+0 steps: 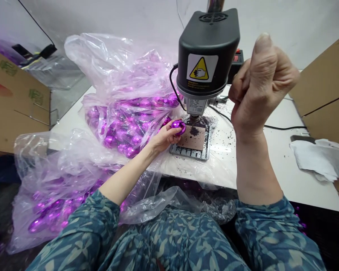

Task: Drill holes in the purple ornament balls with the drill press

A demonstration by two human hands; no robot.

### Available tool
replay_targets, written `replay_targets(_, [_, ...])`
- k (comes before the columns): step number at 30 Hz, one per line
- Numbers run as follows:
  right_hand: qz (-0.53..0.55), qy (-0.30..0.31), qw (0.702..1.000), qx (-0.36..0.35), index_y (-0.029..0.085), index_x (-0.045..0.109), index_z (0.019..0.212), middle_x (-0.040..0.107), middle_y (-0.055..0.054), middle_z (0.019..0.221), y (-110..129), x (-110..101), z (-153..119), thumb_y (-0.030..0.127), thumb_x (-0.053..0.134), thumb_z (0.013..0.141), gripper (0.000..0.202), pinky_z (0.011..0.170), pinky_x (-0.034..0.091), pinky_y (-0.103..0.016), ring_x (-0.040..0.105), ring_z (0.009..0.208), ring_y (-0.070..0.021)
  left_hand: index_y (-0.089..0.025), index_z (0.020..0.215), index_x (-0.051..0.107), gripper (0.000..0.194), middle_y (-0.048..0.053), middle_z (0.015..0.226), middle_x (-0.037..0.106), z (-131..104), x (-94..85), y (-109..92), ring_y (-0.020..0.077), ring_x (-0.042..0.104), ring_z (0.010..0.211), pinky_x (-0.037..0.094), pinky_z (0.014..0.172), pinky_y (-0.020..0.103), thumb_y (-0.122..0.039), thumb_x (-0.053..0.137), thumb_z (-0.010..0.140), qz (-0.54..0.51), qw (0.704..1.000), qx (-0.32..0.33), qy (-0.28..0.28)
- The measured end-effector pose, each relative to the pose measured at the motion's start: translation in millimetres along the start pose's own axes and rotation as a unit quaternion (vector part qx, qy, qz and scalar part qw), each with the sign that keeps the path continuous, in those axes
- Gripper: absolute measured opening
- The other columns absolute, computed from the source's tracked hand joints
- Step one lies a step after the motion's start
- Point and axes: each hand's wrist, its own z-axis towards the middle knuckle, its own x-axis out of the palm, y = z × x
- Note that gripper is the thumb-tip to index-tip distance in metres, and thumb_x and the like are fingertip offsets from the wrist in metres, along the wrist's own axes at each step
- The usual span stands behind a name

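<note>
My left hand [168, 134] pinches a shiny purple faceted bauble [178, 128] between thumb and fingers. It is at the left edge of a brown wooden board [191, 138], which lies on the slotted metal base [189, 153] of a small bench drill press [209, 49]. Dark shavings are heaped on the board around a small hole, under the chuck [194, 118]. My right hand [262, 82] is closed in a fist, thumb up, at the right side of the drill head. Whatever it grips is hidden by the fingers.
Clear plastic bags full of purple baubles lie left of the drill [124, 124] and lower at the table's front [59, 207]. Cardboard boxes stand left [17, 101] and right [324, 82]. White tissue [316, 158] and a black cable [282, 128] lie on the white table [279, 165].
</note>
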Motion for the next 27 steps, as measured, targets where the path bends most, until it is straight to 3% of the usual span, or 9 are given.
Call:
replay_targets(6, [0.001,0.005,1.0,0.004,0.023,0.041,0.054,0.038,0.009,0.044,3.0,0.3,-1.3,0.055,0.071,0.089,0.056,0.039,0.024,-0.029,0.029,0.035,-0.0052,-0.017,0.097,0.067,0.043,0.004,0.089,0.073,6.5,-1.1,13.1,0.0092,0.062,0.067,0.049,0.055,0.02,-0.055,0.084,0.089,0.017,0.999,0.044,-0.018])
replay_targets(13, [0.014,0.001,1.0,-0.011,0.022,0.041,0.055,0.037,0.009,0.043,0.1,1.5,-1.5,0.054,0.071,0.089,0.056,0.041,0.023,-0.03,0.027,0.034,-0.005,-0.014,0.126,0.065,0.057,0.002,0.089,0.075,19.0,-2.3,31.8,0.0098,0.063,0.06,0.05,0.056,0.023,-0.043,0.091,0.085,0.094,0.993,0.066,-0.03])
replay_targets(19, [0.0,0.003,1.0,-0.005,0.023,0.04,0.055,0.036,0.009,0.044,1.5,0.5,-1.9,0.056,0.07,0.088,0.056,0.04,0.023,-0.029,0.029,0.035,-0.0049,-0.017,0.131,0.067,0.059,0.009,0.115,0.078,25.0,-1.1,40.9,0.0182,0.073,0.091,0.06,0.078,0.029,-0.043,0.091,0.083,0.165,0.98,0.11,0.0])
replay_targets(24, [-0.016,0.001,1.0,0.022,0.021,0.038,0.056,0.037,0.01,0.045,5.0,0.8,-2.8,0.059,0.069,0.087,0.058,0.042,0.023,-0.026,0.032,0.037,-0.0036,-0.015,0.135,0.068,0.064,0.008,0.108,0.078,27.5,2.3,47.8,0.0203,0.072,0.089,0.06,0.083,0.033,-0.038,0.092,0.08,0.28,0.948,0.152,-0.006])
replay_targets(27, [-0.017,-0.004,1.0,0.017,0.022,0.038,0.055,0.036,0.009,0.045,5.0,1.0,-2.9,0.064,0.067,0.087,0.061,0.042,0.023,-0.027,0.03,0.037,-0.0033,-0.016,0.136,0.068,0.06,0.011,0.119,0.076,26.0,7.7,51.3,0.0234,0.072,0.098,0.06,0.09,0.036,-0.034,0.09,0.083,0.347,0.917,0.196,-0.012])
